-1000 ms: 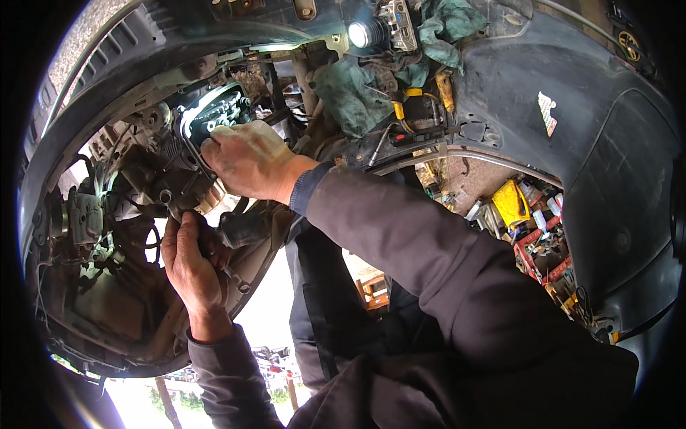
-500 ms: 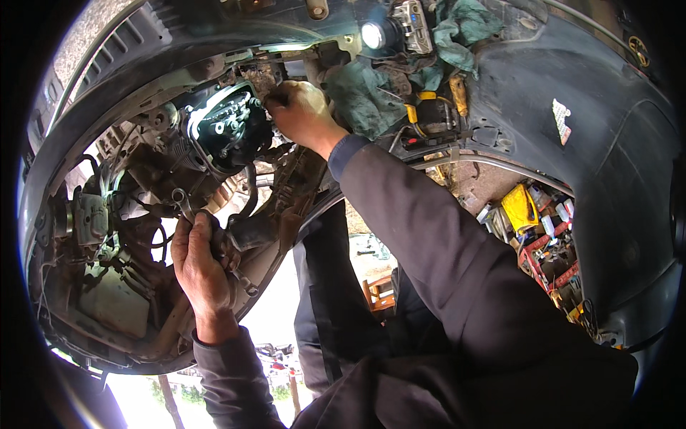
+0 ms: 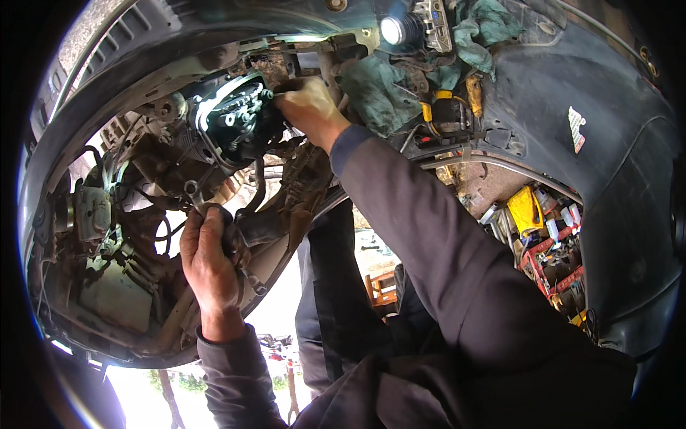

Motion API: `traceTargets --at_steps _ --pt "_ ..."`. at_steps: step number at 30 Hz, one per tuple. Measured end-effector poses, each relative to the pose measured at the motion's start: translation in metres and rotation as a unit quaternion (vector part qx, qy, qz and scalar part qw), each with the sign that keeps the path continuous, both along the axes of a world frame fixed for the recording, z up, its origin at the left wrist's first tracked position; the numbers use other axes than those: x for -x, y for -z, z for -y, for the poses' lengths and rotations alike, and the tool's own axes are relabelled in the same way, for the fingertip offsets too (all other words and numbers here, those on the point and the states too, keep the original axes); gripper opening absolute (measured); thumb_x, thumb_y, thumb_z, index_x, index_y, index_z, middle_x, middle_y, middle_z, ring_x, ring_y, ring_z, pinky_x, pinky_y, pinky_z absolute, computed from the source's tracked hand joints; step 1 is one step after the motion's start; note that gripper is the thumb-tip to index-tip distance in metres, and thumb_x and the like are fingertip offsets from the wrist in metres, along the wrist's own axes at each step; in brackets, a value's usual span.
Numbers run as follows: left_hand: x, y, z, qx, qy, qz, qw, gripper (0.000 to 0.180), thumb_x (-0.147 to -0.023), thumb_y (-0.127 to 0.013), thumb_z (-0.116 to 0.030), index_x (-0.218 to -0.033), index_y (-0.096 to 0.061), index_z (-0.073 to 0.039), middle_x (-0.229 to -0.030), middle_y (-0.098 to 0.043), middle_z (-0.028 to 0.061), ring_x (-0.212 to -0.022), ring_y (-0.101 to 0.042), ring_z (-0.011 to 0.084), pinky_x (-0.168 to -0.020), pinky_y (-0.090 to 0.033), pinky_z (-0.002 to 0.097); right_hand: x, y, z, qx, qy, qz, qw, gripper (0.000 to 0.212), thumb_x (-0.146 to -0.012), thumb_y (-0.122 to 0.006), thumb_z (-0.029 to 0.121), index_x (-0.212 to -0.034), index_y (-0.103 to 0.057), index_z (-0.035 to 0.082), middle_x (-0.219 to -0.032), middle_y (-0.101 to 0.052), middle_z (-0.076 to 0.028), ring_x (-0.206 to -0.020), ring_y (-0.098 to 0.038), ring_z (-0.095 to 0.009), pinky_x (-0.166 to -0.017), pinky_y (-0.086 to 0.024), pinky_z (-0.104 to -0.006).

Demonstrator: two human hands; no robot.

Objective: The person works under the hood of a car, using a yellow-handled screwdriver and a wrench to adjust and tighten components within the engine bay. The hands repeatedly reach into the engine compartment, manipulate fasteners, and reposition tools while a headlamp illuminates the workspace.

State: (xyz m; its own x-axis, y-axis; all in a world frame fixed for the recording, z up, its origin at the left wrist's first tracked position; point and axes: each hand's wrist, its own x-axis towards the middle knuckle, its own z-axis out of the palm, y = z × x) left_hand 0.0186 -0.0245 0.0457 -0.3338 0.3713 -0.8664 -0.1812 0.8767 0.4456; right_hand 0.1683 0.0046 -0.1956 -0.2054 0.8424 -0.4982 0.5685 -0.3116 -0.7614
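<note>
Left hand [image 3: 209,264] points far, fingers clamped on a wrench [image 3: 196,196]; right hand [image 3: 311,107] reaches beside the engine [image 3: 239,120], finger closure indeterminable, open room right of the bay edge [image 3: 284,256].

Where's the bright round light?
In the head view, the round light is at the top, just right of centre, above a crumpled green cloth.

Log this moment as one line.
left hand: gripping ring-ended wrench | right hand: blurred, beside exposed engine part, grip unclear | lamp: lit
</note>
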Motion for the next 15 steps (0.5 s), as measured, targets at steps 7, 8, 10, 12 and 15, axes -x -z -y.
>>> traceTargets --at_steps 7,8,10,12,15 --pt "0.001 0.024 -0.005 -0.060 0.232 -0.076 0.968 0.025 -0.099 -0.053 -0.025 -0.093 -0.065 -0.005 -0.067 -0.052 -0.0033 -0.053 -0.041 0.0042 -0.048 -0.031 0.0210 -0.018 -0.072 0.008 0.056 0.166 -0.089 0.981 0.016 -0.084 -0.066 0.017 -0.086 -0.070 0.001 -0.084 -0.071 -0.018 -0.081 -0.070 -0.033 -0.074 -0.054 -0.0406" --pt "0.004 0.027 -0.008 -0.048 0.288 -0.074 0.954 0.025 -0.099 -0.052 -0.026 -0.089 -0.063 -0.006 -0.065 -0.050 -0.0043 -0.052 -0.040 0.0039 -0.047 -0.030 0.0212 -0.022 -0.079 0.010 0.086 0.149 -0.067 0.983 0.018 -0.085 -0.066 0.017 -0.091 -0.070 0.001 -0.087 -0.072 -0.018 -0.083 -0.070 -0.031 -0.075 -0.054 -0.0385" --pt "0.008 0.034 -0.013 0.008 0.257 -0.014 0.966 0.028 -0.100 -0.051 -0.027 -0.083 -0.060 -0.007 -0.061 -0.046 -0.0056 -0.050 -0.038 0.0036 -0.046 -0.028 0.0216 -0.034 -0.088 0.010 0.096 0.119 -0.039 0.987 0.021 -0.087 -0.065 0.017 -0.099 -0.072 0.001 -0.092 -0.072 -0.016 -0.086 -0.071 -0.027 -0.076 -0.054 -0.0343" --pt "0.007 0.039 -0.014 0.048 0.203 0.004 0.978 0.029 -0.100 -0.050 -0.027 -0.081 -0.059 -0.007 -0.059 -0.044 -0.0063 -0.049 -0.037 0.0034 -0.045 -0.028 0.0218 -0.049 -0.095 0.014 0.078 0.166 -0.038 0.982 0.011 -0.083 -0.068 0.010 -0.091 -0.067 0.003 -0.088 -0.070 -0.016 -0.079 -0.069 -0.030 -0.073 -0.055 -0.0389" --pt "0.007 0.043 -0.013 0.056 0.199 0.006 0.978 0.029 -0.100 -0.050 -0.026 -0.084 -0.063 -0.006 -0.059 -0.046 -0.0059 -0.049 -0.038 0.0034 -0.044 -0.028 0.0213 -0.103 -0.100 0.019 -0.043 0.151 0.147 0.977 0.023 -0.078 -0.073 0.011 -0.096 -0.061 0.005 -0.094 -0.062 -0.014 -0.094 -0.061 -0.029 -0.083 -0.050 -0.0411"
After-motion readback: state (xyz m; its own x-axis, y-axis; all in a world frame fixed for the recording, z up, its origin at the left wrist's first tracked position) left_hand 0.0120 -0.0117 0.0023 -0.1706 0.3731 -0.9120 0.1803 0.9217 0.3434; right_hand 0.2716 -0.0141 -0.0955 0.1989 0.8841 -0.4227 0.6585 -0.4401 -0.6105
